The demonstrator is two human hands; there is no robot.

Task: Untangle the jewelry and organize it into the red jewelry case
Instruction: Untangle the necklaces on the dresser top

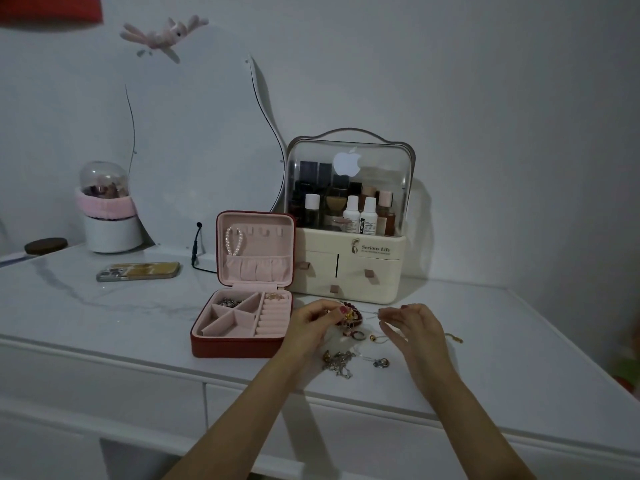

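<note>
Red outside and pale pink inside, the jewelry case (242, 320) stands open on the white table (104, 306), its lid upright with a pearl bracelet (234, 241) hanging from a hook. I can see a dark heap of chains (230, 302) in the back left compartment and some gold pieces (276, 296) at the top of the ring rolls.

Just right of the case lies the tangle of jewelry (351, 323). My left hand (313, 323) has its fingers curled, pinching the gold and red cluster at the top of the tangle. My right hand (414, 325) pinches a thin chain (374, 315) that runs across to the cluster. Nearer me, a silver clump (337, 363) and a small silver pendant (381, 362) lie loose on the table, and a gold piece (455, 338) rests beyond the right hand.

Behind the tangle stands a cream makeup organizer (349, 268) with bottles under a clear cover. A phone (138, 271) lies to the left of the case.
</note>
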